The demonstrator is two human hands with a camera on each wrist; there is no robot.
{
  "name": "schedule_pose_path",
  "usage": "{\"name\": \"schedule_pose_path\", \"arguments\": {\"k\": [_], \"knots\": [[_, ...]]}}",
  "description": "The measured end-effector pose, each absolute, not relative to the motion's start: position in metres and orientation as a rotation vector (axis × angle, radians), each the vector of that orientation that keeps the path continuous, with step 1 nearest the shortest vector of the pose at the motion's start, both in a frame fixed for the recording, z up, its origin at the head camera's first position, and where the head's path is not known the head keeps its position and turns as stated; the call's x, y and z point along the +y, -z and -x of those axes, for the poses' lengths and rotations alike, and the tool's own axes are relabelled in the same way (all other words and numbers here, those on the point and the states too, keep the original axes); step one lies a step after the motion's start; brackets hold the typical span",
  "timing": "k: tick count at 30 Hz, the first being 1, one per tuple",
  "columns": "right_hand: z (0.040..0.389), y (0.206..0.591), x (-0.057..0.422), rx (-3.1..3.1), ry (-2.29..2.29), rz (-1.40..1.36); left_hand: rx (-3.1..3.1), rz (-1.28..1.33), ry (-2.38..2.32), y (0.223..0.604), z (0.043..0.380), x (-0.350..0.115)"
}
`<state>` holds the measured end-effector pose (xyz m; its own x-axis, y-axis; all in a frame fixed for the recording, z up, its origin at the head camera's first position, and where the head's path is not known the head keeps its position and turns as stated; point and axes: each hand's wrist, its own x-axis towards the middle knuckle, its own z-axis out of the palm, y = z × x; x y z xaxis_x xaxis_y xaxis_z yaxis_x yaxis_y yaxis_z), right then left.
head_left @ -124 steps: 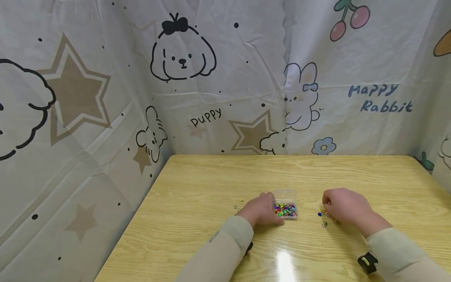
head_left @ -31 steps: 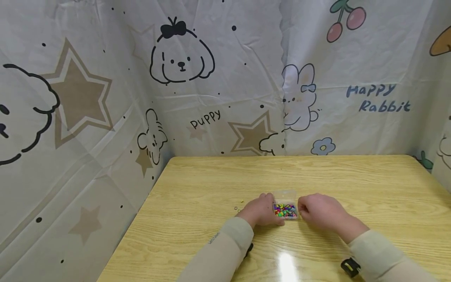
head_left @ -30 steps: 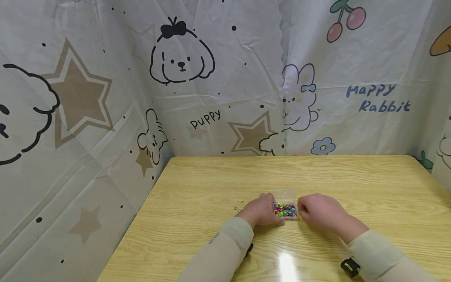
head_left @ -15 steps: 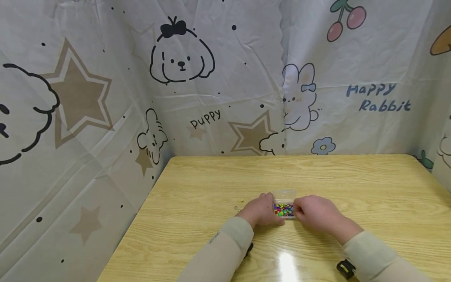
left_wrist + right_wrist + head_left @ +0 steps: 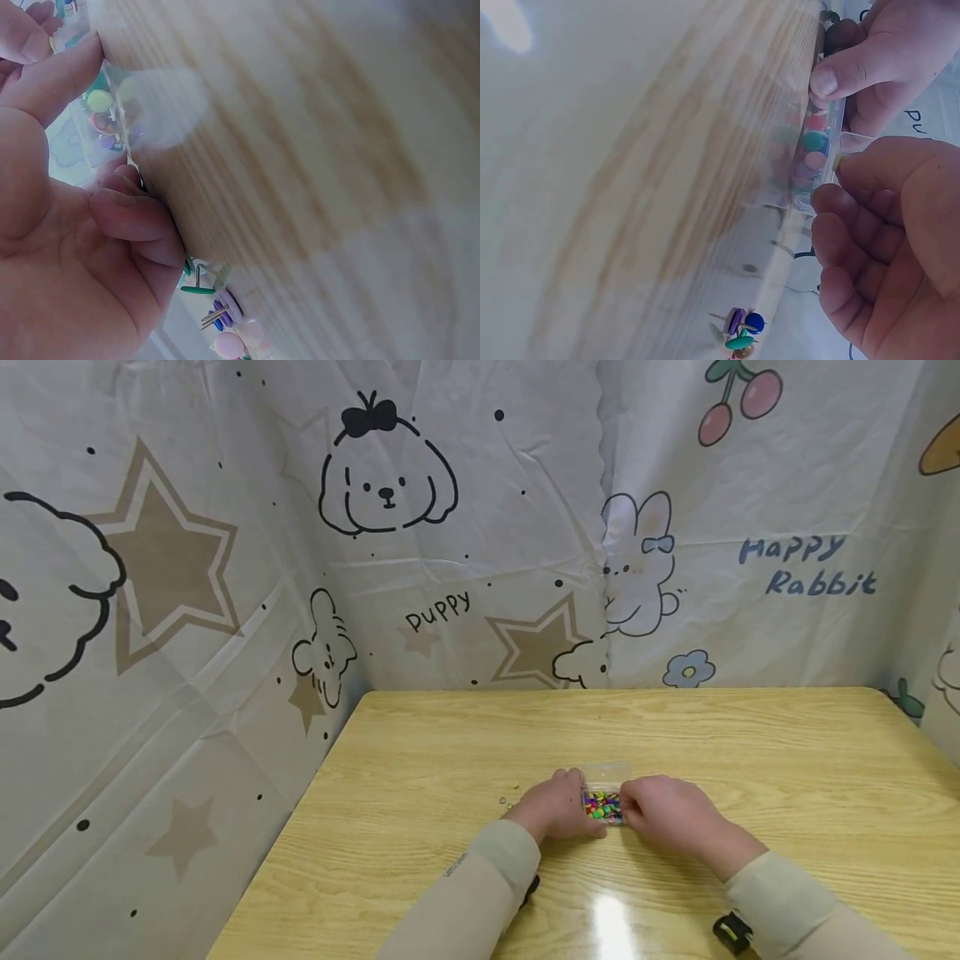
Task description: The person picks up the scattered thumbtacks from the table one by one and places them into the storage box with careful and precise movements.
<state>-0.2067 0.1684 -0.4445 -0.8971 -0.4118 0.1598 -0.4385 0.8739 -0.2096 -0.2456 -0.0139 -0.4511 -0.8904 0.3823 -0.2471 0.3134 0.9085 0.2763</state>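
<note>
A small clear plastic box [image 5: 602, 807], its lid [image 5: 606, 773] raised at the back, stands on the table full of colourful thumbtacks [image 5: 815, 141]. My left hand [image 5: 557, 806] grips it by the left end, thumb along the near side, fingers behind. My right hand [image 5: 667, 810] covers the box's right end from above. In the right wrist view, its fingertips [image 5: 847, 169] pinch a small yellow thumbtack [image 5: 838, 160] right at the rim, mostly hidden by the fingers. The other fingers of that hand are curled in.
Several loose thumbtacks [image 5: 217, 311] lie on the table left of my left hand. Another loose group of thumbtacks [image 5: 742, 330] lies to the right, hidden behind my right hand in the head view. A printed cloth [image 5: 525, 527] hangs behind the wooden table [image 5: 420, 752].
My right hand has moved left from the loose thumbtacks to the box, and lately a little further over its right end. My left hand has stayed at the box.
</note>
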Motion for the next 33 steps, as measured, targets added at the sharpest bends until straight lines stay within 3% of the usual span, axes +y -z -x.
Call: {"name": "schedule_pose_path", "arguments": {"k": [33], "knots": [[0.208, 0.439, 0.181, -2.933, -0.349, -0.631, 2.772, -0.523, -0.337, 0.449, 0.245, -0.014]]}}
